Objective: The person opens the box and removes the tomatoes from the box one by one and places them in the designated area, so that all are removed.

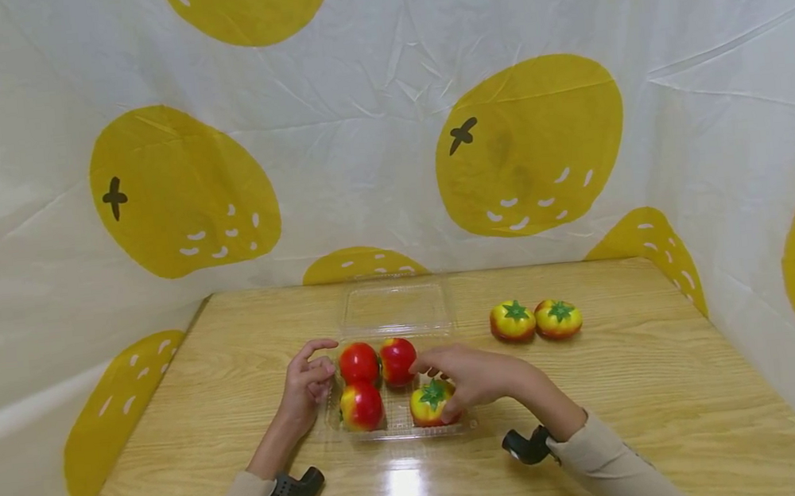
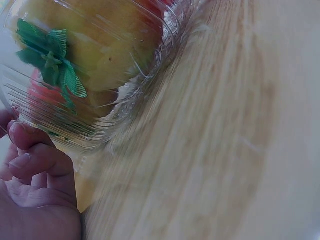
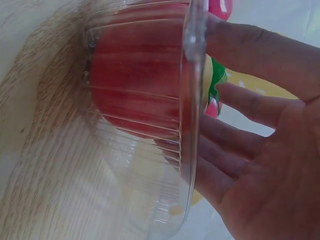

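Note:
A clear plastic clamshell container (image 1: pixel 401 433) lies with its lid (image 1: pixel 395 310) folded back on the table. Inside it are a red tomato (image 1: pixel 359 363) at back left, another tomato (image 1: pixel 398 361) beside it, a red-and-yellow tomato (image 1: pixel 361 406) at front left and a yellow-red tomato (image 1: pixel 433 402) with a green leafy top at front right. My right hand (image 1: pixel 477 372) reaches over the right rim, thumb and fingers round that front-right tomato. With curled fingers my left hand (image 1: pixel 305 385) pinches the container's left rim, as the left wrist view shows its fingertips (image 2: pixel 25 134) there.
Two more yellow-red tomatoes, one (image 1: pixel 512 321) and its neighbour (image 1: pixel 558 319), sit side by side at the back right of the wooden table (image 1: pixel 641 384). A white curtain (image 1: pixel 361 164) printed with yellow fruit surrounds the table's back and sides.

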Action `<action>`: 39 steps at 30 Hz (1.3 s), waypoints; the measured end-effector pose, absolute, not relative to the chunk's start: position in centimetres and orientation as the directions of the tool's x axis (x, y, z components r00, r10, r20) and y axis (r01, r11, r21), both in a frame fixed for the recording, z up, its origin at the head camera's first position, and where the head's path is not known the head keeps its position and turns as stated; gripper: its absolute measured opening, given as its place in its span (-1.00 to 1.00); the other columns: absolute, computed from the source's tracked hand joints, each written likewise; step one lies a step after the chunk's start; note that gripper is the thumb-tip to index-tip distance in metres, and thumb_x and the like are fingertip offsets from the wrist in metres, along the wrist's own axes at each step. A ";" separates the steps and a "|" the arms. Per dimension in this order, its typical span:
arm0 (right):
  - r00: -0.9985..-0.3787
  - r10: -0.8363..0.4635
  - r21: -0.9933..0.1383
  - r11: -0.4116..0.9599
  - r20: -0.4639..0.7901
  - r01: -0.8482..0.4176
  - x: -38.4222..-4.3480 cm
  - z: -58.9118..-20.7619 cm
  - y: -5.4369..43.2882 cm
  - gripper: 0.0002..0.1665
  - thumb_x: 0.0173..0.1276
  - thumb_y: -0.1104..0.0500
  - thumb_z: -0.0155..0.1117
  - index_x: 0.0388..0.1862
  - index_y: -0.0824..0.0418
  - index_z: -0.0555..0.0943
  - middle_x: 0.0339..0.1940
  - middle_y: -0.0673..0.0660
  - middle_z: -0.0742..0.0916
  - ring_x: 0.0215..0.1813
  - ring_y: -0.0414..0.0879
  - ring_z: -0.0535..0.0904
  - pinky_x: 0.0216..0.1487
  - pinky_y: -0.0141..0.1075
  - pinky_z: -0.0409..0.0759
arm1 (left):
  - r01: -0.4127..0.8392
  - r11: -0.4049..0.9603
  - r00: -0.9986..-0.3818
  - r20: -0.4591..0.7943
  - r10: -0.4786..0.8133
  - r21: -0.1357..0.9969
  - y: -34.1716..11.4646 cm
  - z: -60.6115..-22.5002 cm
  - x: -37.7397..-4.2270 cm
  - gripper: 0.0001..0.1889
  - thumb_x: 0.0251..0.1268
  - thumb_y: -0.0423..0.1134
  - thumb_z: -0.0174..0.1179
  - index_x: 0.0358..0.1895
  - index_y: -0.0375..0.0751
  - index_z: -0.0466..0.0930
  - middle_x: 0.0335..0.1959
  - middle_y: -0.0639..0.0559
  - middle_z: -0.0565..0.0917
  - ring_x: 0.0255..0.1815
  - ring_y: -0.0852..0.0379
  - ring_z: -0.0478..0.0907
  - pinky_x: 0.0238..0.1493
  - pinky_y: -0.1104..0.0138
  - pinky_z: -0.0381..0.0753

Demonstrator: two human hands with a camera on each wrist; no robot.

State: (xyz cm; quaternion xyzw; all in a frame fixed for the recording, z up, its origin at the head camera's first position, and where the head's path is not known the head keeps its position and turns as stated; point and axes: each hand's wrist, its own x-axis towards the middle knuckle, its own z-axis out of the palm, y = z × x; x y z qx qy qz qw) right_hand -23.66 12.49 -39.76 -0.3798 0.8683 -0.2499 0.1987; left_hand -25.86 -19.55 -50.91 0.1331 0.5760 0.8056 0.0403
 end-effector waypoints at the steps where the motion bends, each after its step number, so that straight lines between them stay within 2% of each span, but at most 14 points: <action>1: -0.632 -0.757 -0.585 0.591 -0.164 -0.556 -23.7 -39.8 12.4 -0.19 0.07 0.24 0.61 0.33 0.28 0.52 0.27 0.21 0.68 0.26 0.11 0.62 0.29 -0.05 0.61 | 0.086 -0.334 -0.962 0.166 0.217 0.938 -19.5 -50.9 -25.8 -0.64 0.38 -0.57 -0.10 0.15 -0.22 0.45 -0.58 0.19 0.58 -0.71 0.31 0.29 -0.68 0.30 -0.07; 9: -0.635 -0.735 -0.594 0.627 -0.238 -0.504 -23.7 -39.6 12.1 -0.21 0.07 0.26 0.61 0.31 0.16 0.52 0.15 0.06 0.73 0.16 -0.10 0.59 0.26 -0.15 0.60 | 0.081 -0.333 -0.965 0.157 0.211 0.940 -19.4 -50.7 -25.8 -0.64 0.37 -0.57 -0.10 0.16 -0.23 0.44 -0.59 0.18 0.58 -0.71 0.29 0.25 -0.68 0.30 -0.08; 14: -0.633 -0.730 -0.582 0.640 -0.256 -0.502 -23.6 -39.6 12.0 -0.24 0.10 0.23 0.60 0.31 0.12 0.52 0.14 0.02 0.74 0.14 -0.12 0.59 0.25 -0.16 0.60 | 0.080 -0.329 -0.966 0.155 0.207 0.941 -19.4 -50.7 -25.8 -0.63 0.37 -0.56 -0.09 0.14 -0.20 0.45 -0.60 0.18 0.57 -0.72 0.29 0.25 -0.69 0.32 -0.05; 22: -0.633 -0.755 -0.534 0.612 -0.174 -0.583 -23.6 -39.7 12.0 -0.29 0.12 0.21 0.55 0.30 0.17 0.56 0.24 0.04 0.70 0.25 -0.07 0.58 0.36 -0.09 0.56 | 0.073 -0.341 -0.965 0.153 0.213 0.937 -19.5 -50.7 -25.8 -0.64 0.38 -0.57 -0.09 0.15 -0.23 0.44 -0.59 0.18 0.58 -0.72 0.31 0.28 -0.71 0.41 0.02; 26: -0.626 -0.769 -0.524 0.589 -0.130 -0.616 -23.6 -39.7 12.1 -0.31 0.12 0.19 0.54 0.28 0.18 0.58 0.26 0.05 0.69 0.28 -0.03 0.57 0.38 -0.05 0.55 | 0.072 -0.349 -0.963 0.156 0.219 0.934 -19.5 -50.8 -25.8 -0.64 0.39 -0.58 -0.10 0.15 -0.22 0.44 -0.59 0.18 0.58 -0.72 0.28 0.25 -0.70 0.38 -0.02; 30: -0.624 -0.773 -0.527 0.581 -0.117 -0.621 -23.5 -39.5 12.1 -0.33 0.13 0.17 0.53 0.27 0.16 0.59 0.25 0.05 0.67 0.26 -0.04 0.56 0.38 -0.06 0.55 | 0.072 -0.351 -0.964 0.156 0.217 0.933 -19.5 -50.7 -25.9 -0.64 0.38 -0.58 -0.10 0.14 -0.21 0.45 -0.59 0.18 0.58 -0.72 0.27 0.24 -0.70 0.34 -0.05; 39: -0.657 -0.747 -0.541 0.597 -0.104 -0.593 -23.2 -39.5 12.2 -0.33 0.16 0.11 0.50 0.29 0.09 0.59 0.25 0.04 0.63 0.22 -0.07 0.54 0.36 -0.08 0.56 | 0.070 -0.339 -0.965 0.150 0.215 0.938 -19.5 -50.5 -25.8 -0.64 0.38 -0.54 -0.05 0.14 -0.17 0.47 -0.61 0.16 0.55 -0.73 0.28 0.25 -0.73 0.44 0.07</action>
